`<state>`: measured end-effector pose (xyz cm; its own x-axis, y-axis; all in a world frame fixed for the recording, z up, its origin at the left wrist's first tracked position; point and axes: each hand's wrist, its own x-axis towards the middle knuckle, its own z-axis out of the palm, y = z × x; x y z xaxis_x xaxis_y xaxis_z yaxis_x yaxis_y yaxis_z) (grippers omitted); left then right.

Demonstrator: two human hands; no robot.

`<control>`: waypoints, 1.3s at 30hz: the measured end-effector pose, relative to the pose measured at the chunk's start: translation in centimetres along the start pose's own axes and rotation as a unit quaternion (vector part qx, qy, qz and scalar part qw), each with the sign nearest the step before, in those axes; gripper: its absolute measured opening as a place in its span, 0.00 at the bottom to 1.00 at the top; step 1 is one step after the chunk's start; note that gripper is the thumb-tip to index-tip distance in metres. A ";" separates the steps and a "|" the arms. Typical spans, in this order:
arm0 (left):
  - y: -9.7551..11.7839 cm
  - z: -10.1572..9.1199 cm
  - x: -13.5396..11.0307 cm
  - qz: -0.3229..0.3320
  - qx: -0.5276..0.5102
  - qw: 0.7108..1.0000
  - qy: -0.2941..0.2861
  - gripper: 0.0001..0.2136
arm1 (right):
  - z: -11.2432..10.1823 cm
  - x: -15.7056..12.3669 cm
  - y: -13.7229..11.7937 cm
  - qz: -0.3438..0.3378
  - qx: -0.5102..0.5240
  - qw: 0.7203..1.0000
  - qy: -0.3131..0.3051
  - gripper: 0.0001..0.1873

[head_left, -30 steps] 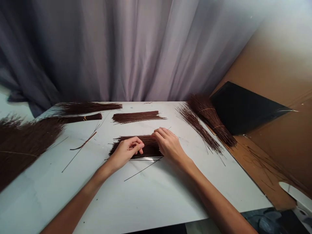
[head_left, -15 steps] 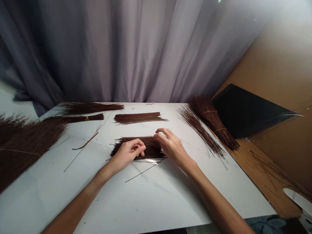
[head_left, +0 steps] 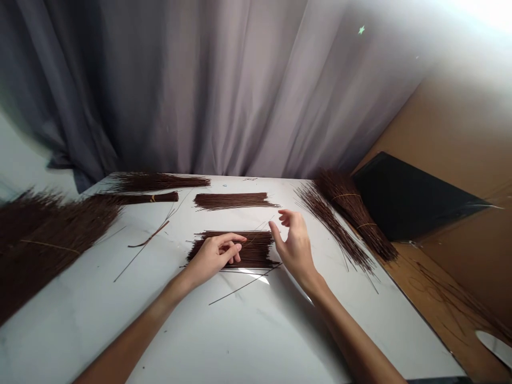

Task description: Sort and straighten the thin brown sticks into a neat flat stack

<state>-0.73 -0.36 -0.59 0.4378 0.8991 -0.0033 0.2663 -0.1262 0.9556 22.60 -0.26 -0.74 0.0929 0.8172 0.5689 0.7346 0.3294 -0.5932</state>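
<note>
A flat pile of short dark brown sticks (head_left: 256, 248) lies in the middle of the white table (head_left: 248, 330). My left hand (head_left: 214, 253) rests on the pile's left half, its fingers curled and pressing on the sticks. My right hand (head_left: 294, 242) hovers just off the pile's right end, lifted clear of the sticks, fingers apart and slightly curved, holding nothing. A single thin stick (head_left: 244, 285) lies loose on the table in front of the pile.
A second short pile (head_left: 232, 200) lies behind. Long bundles lie at the back left (head_left: 156, 182), far left (head_left: 44, 234) and right (head_left: 352, 213). A black board (head_left: 412, 197) leans at the right. A grey curtain (head_left: 224, 85) hangs behind the table.
My right hand has lifted off the pile's right end and opened. My left hand has stayed on the sticks. The view has tilted up slightly.
</note>
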 end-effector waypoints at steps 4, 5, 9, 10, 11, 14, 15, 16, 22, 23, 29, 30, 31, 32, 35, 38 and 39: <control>-0.5 -0.1 0.3 0.016 -0.001 1.000 0.009 0.17 | 1.1 -0.3 0.3 0.215 0.211 0.951 -0.066 0.31; -0.6 -0.1 0.3 0.017 0.000 1.000 0.012 0.17 | 1.5 -0.4 0.3 0.248 0.262 0.928 -0.092 0.32; -0.9 0.0 0.5 0.019 0.022 0.999 0.027 0.16 | 2.5 -0.5 -0.3 0.281 0.384 0.865 -0.161 0.25; -1.0 0.1 0.5 0.019 0.028 0.999 0.030 0.15 | 2.5 -0.5 -0.4 0.278 0.398 0.858 -0.165 0.24; -0.9 0.1 0.5 0.018 0.031 0.999 0.032 0.15 | 2.5 -0.5 -0.6 0.274 0.409 0.855 -0.164 0.23; -0.6 0.2 0.5 0.017 0.020 0.999 0.029 0.14 | 2.2 -0.4 -0.7 0.265 0.422 0.852 -0.159 0.21; -0.4 0.2 0.4 0.016 0.012 1.000 0.022 0.13 | 2.1 -0.4 -0.7 0.262 0.423 0.853 -0.159 0.21; -0.2 0.1 0.3 0.013 0.001 1.000 0.011 0.13 | 1.9 -0.3 -0.8 0.259 0.423 0.854 -0.160 0.21; 1.2 -0.4 -0.3 -0.045 -0.098 0.990 -0.094 0.12 | 1.4 -0.3 -1.4 0.245 0.423 0.859 -0.154 0.21; 1.4 -0.5 -0.4 -0.054 -0.110 0.986 -0.110 0.12 | 1.4 -0.3 -1.5 0.245 0.422 0.859 -0.155 0.20; 1.0 -0.4 -0.3 -0.068 -0.148 0.979 -0.123 0.15 | 0.9 -0.3 -2.3 0.252 0.432 0.852 -0.155 0.21; 0.9 -0.3 -0.2 -0.070 -0.157 0.979 -0.114 0.15 | 0.9 -0.3 -2.6 0.252 0.433 0.849 -0.168 0.21; 0.9 -0.3 -0.1 -0.072 -0.166 0.978 -0.106 0.16 | 0.8 -0.4 -2.8 0.252 0.433 0.845 -0.186 0.21; 0.8 -0.2 -0.1 -0.073 -0.175 0.977 -0.100 0.16 | 0.7 -0.4 -3.1 0.251 0.434 0.840 -0.206 0.21; 1.1 0.0 -0.2 -0.070 -0.197 0.974 -0.083 0.17 | 0.7 -0.7 -3.7 0.246 0.437 0.827 -0.255 0.20; 1.3 0.1 -0.3 -0.067 -0.211 0.972 -0.075 0.17 | 0.8 -1.0 -3.9 0.245 0.437 0.824 -0.265 0.20; 1.3 0.2 -0.3 -0.064 -0.213 0.972 -0.075 0.17 | 0.9 -1.1 -3.8 0.245 0.435 0.825 -0.265 0.20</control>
<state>-0.35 -0.88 0.56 0.5529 0.8209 -0.1428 -0.0394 0.1970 0.9796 19.12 -1.96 0.41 -0.2411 0.9691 -0.0525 -0.0847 -0.0749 -0.9936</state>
